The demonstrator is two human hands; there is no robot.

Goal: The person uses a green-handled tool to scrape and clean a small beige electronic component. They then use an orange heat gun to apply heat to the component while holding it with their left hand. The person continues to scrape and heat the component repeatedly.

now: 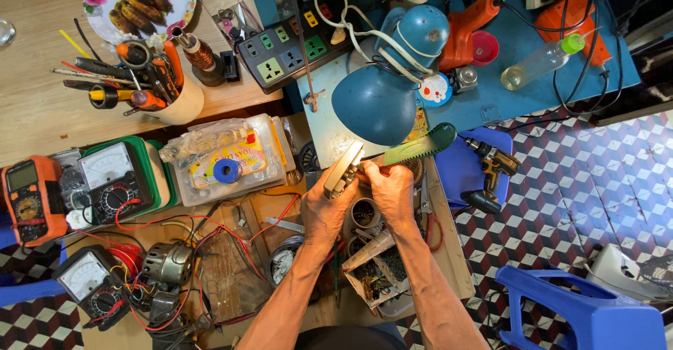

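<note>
- Two bare hands meet under the blue desk lamp (382, 98) near the middle of the workbench (42, 112); the left hand (328, 206) is wrapped around a small grey boxlike device (343, 169), fingers closed on it; the right hand (392, 190) pinches at the device's lit top edge, and what its fingertips grip is too small to make out
- A green saw-toothed piece (420, 145) juts out beside the right hand; whether the hand touches it cannot be told
- Three meters sit at the left edge: one orange digital multimeter (28, 199), partly cut off, and two analog meters (112, 180); red wires tangle around one small motor (168, 262)
- One cup of hand tools (158, 87), one plate of fried food (140, 3) and one black power strip (291, 50) line the far edge
- One cordless drill (491, 164) lies on a blue stool at the right; the box below the wrists holds parts too jumbled to count
</note>
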